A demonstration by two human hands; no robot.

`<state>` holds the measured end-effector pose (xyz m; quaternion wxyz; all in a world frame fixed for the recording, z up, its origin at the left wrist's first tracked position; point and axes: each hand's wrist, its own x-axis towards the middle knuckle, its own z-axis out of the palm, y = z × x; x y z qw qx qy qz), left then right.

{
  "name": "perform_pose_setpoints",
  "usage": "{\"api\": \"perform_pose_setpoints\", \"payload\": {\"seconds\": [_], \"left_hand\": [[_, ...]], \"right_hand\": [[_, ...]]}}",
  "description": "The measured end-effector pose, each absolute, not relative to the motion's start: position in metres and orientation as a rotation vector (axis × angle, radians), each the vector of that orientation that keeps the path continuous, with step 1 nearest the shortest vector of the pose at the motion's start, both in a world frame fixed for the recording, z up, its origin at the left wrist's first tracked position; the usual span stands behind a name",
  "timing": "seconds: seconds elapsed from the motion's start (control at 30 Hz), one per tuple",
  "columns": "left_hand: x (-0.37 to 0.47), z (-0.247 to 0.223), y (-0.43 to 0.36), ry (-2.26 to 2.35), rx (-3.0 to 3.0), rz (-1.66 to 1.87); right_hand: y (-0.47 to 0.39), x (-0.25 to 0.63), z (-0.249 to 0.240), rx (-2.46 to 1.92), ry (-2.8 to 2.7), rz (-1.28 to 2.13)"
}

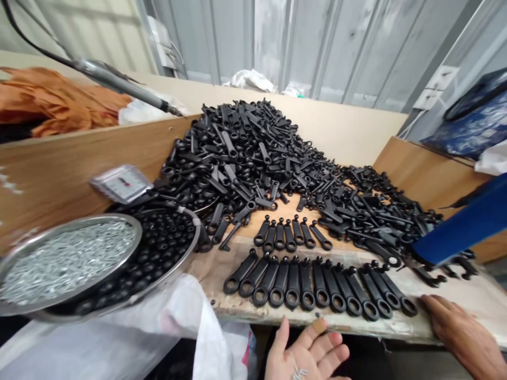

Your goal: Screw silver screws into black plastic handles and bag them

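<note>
My left hand point(307, 353) is palm up below the table's front edge, fingers apart and slightly curled. It holds a few small silver screws point(300, 372) in the palm, and one finger wears a tan wrap. At the right, my right hand point(463, 332) rests on the table edge with fingers extended, close to the end of a row of black levers point(304, 285). Each lever has a ring at one end and a ball knob at the other. Behind that row lies a shorter row of similar black levers point(291, 235).
A large heap of black levers point(245, 148) covers the table's back. At left, a tray of silver screws point(71, 258) overlaps a tray of round black parts point(166, 243). A blue cylinder point(467, 216) juts in from the right. A screwdriver-like tool point(122, 84) hangs at upper left.
</note>
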<state>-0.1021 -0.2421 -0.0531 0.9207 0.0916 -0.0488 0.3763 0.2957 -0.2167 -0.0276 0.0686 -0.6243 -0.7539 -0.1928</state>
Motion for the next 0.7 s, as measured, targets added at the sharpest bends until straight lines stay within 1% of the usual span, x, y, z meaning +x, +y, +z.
{"api": "perform_pose_setpoints", "payload": {"seconds": [0.17,0.47,0.7], "left_hand": [[-0.106,-0.056,-0.238,-0.129,0.206,0.788],[-0.117,-0.029,-0.239,-0.065,0.085,0.861],[-0.133,-0.002,-0.236,0.01,0.012,0.976]], "right_hand": [[-0.219,0.301,-0.032,-1.854,-2.373,-0.622],[-0.216,0.285,-0.022,-1.963,-2.46,-0.786],[-0.215,0.286,-0.017,-1.978,-2.402,-0.604]]}}
